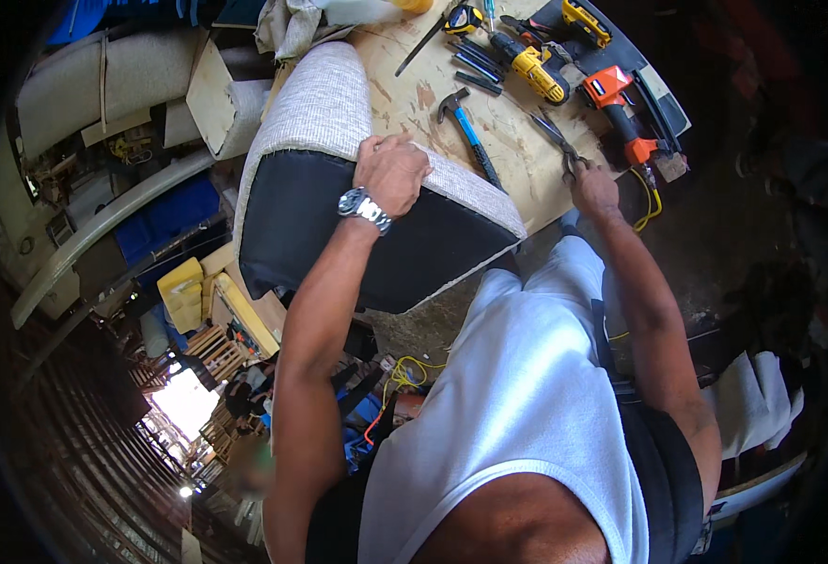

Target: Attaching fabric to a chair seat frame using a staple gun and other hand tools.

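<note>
On the wooden table lies an upholstered cushion piece (315,103) in light grey woven fabric, its black-lined face (306,202) turned toward me. My left hand (393,174), with a metal watch on the wrist, grips the piece's edge where the grey fabric meets the black lining; its fingertips are partly hidden. Off to the right, my right hand (594,193) is closed around the handles of a pair of scissors (553,133). Their blades point away from me over the tabletop. Between the hands, a claw hammer (472,141) with a blue and black handle rests beside the cushion piece.
A yellow drill (536,75), an orange nail gun (616,103), a tape measure (464,19) and several dark sticks (477,66) lie on the wooden table (404,89). A yellow hose (654,202) hangs off its right side. More upholstered pieces (150,75) stand at the left.
</note>
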Tool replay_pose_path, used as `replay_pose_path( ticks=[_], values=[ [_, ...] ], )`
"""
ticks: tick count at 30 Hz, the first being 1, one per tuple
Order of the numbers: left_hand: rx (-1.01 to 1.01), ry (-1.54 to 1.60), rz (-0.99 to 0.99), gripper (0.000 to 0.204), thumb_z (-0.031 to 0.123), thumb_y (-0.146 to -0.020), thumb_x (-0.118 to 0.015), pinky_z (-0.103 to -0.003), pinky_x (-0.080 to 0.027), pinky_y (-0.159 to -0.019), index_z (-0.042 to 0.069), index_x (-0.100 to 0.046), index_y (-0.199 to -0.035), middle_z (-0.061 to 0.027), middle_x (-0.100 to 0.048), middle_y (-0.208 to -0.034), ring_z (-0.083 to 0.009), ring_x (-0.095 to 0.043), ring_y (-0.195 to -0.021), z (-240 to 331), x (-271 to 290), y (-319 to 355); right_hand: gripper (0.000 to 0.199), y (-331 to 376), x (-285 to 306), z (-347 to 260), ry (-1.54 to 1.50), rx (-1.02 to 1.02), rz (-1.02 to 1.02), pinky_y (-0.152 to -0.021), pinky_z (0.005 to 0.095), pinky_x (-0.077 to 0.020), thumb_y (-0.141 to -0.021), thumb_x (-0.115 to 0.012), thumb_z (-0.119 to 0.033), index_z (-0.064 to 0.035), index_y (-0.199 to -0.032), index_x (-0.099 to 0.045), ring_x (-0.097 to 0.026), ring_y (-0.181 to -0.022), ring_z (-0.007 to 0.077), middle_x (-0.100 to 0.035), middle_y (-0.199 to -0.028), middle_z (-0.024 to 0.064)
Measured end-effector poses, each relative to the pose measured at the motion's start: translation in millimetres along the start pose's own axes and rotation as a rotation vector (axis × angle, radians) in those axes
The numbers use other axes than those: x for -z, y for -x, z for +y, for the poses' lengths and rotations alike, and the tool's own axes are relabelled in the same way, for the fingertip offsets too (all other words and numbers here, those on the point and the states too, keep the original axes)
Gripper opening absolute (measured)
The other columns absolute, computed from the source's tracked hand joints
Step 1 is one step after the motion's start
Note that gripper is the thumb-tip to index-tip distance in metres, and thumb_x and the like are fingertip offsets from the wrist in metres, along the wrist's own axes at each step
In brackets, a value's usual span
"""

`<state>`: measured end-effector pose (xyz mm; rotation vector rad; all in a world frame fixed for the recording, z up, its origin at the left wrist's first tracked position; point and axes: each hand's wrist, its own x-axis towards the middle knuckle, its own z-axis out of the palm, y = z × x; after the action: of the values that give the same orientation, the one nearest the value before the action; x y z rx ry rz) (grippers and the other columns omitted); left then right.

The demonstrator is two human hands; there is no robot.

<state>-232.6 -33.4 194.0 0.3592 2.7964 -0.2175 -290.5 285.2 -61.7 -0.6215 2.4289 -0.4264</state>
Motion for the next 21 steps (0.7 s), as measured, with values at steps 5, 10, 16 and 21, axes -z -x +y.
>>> replay_pose_path(
  ticks=[5, 10, 16, 21],
  values=[
    [0.572, 1.311, 0.211, 0.021, 0.017, -0.103, -0.05, -0.032, -0.056, -0.074, -0.001, -0.061, -0.097, -0.009, -0.065, -0.078, -0.0179, -0.068, -0.077, -12.1, 98.0, 32.4, 0.023, 3.4, -12.6, 1.8, 0.028, -0.005, 0.072, -0.077, 0.0429, -0.0574, -0.089, -0.058, -0.019, -0.0041, -0.106, -0.059, -0.06, -0.104, 0.0326, -0.059, -0.11, 0.0153],
    [0.776, 1.497, 0.233, 0.023, 0.015, -0.102, -0.049, -0.031, -0.053, -0.057, 0.0, -0.061, -0.089, -0.0036, -0.055, -0.064, -0.0146, -0.056, -0.054, -33.1, 116.3, 94.4, 0.024, 10.0, -28.3, 7.6, -0.018, -0.062, 0.143, -0.077, 0.041, -0.0583, -0.091, -0.057, -0.021, -0.0049, -0.109, -0.056, -0.06, -0.105, 0.0316, -0.057, -0.111, 0.0144],
    [0.277, 0.042, 0.127, 0.053, 0.042, -0.079, -0.074, -0.052, -0.031, -0.108, 0.014, -0.062, -0.123, -0.0078, -0.064, -0.12, -0.0297, -0.046, -0.131, 19.5, 42.6, 38.4, 0.027, 9.0, -20.1, 0.8, 0.082, -0.12, 0.013, -0.076, 0.0418, -0.0586, -0.09, -0.057, -0.023, -0.0041, -0.109, -0.058, -0.063, -0.1, 0.0308, -0.062, -0.105, 0.0139],
    [0.039, 0.127, -0.113, 0.024, 0.035, -0.083, -0.069, -0.059, -0.018, -0.11, 0.021, -0.071, -0.103, 0.0017, -0.065, -0.119, -0.0269, -0.047, -0.13, -11.4, 2.6, 10.7, 0.025, 12.2, -27.0, -3.0, 0.037, -0.176, -0.012, -0.079, 0.045, -0.057, -0.091, -0.055, -0.021, -0.0029, -0.108, -0.06, -0.063, -0.103, 0.0326, -0.064, -0.109, 0.0159]
  ],
)
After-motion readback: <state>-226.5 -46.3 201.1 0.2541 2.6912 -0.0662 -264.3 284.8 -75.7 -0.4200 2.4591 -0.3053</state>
